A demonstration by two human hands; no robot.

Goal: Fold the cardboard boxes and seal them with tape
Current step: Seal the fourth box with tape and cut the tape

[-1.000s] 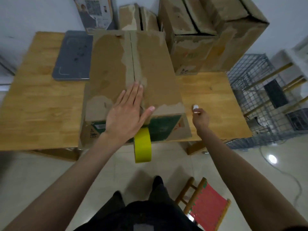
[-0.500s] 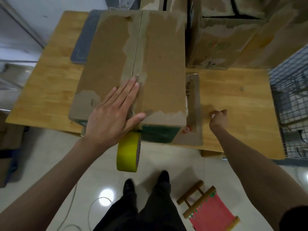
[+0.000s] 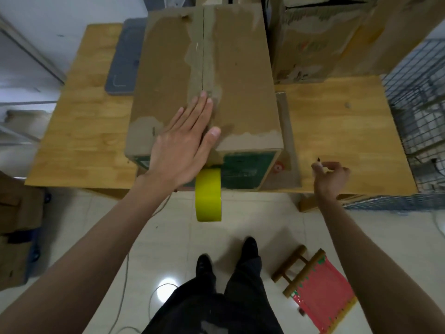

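Head view, the only one: the cardboard box (image 3: 207,78) sat closed on the wooden table (image 3: 337,131), its near end just over the table's front edge. The left hand (image 3: 183,145) lay flat on the lid, fingers straight and together, the thumb spread across the centre seam — pressing, gripping nothing. A yellow tape roll (image 3: 208,195) hung on edge below that hand against the box's green-printed near face, seemingly held up by a strip running onto the lid under the palm; the strip itself was hidden.

Over the last second the left hand kept its place on the seam while the roll stayed dangling. The right hand (image 3: 331,175) changed more: it had been low at the table edge with something small and pale at its fingertips, and now hovered above the bare wood right of the box, fingers loosely curled with a small dark-tipped thing pinched in them — too small to name, possibly a cutter. By my reading, the tape was anchored and about to be cut or drawn along.

The box's long axis ran away from the person, near end toward the body, far end toward the stacked boxes (image 3: 332,39) at the wall. The seam followed that axis, so tape should run straight ahead. A loose cardboard flap (image 3: 287,141) lay along the box's right side.
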